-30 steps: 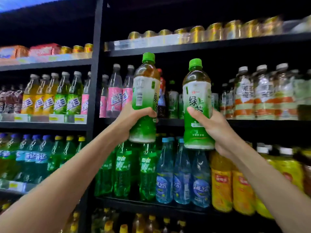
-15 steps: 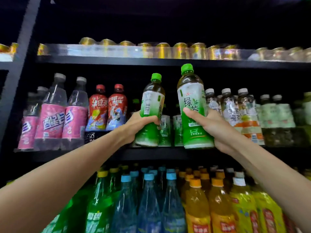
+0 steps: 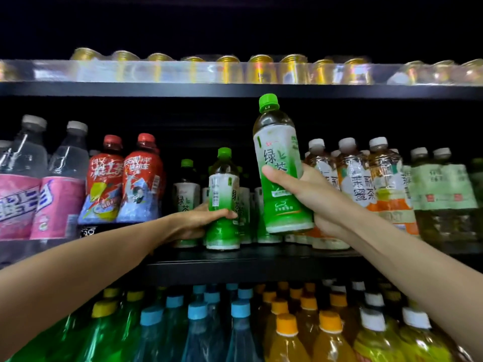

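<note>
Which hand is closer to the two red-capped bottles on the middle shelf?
Left. The left hand, gripping a green tea bottle, is just right of the red-capped bottles; the right hand holds a raised green tea bottle farther right.

A black upper shelf (image 3: 235,90) carries a row of gold cans (image 3: 261,69) behind a clear plastic rail (image 3: 104,71). On the middle shelf (image 3: 261,265), clear bottles with pink labels (image 3: 60,199) stand at the left, and just beside them are two red-capped bottles with red labels (image 3: 142,184). Small green-capped bottles (image 3: 186,186) stand farther back near the middle. To the right are white-capped tea bottles with orange and white labels (image 3: 360,184), then bottles with pale green labels (image 3: 444,189). Below, from left to right, stand green bottles with yellow caps (image 3: 104,333), blue bottles with blue caps (image 3: 198,333), orange bottles with orange caps (image 3: 287,343) and yellowish bottles with white caps (image 3: 415,343).
</note>
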Action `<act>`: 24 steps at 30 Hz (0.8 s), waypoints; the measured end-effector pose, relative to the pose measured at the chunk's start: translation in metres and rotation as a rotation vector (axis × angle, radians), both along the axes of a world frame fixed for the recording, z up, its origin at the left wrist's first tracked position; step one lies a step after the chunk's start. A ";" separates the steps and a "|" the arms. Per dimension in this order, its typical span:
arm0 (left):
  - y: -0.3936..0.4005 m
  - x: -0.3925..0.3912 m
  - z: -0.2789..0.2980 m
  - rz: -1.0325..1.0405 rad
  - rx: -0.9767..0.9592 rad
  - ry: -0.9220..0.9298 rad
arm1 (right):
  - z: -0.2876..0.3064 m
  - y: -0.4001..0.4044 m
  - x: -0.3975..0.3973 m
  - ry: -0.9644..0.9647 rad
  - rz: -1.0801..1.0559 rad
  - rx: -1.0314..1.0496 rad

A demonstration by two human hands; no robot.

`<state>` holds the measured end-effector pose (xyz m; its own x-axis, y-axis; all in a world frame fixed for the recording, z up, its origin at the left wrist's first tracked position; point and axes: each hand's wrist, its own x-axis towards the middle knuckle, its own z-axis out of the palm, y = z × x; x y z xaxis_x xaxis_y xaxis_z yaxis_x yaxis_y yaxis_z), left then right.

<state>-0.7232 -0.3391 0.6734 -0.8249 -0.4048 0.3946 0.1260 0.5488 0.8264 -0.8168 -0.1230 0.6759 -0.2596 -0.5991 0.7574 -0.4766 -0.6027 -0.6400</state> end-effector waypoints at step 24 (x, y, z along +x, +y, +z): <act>0.006 0.006 -0.013 0.686 -0.389 0.234 | -0.006 -0.017 -0.011 0.007 0.063 0.082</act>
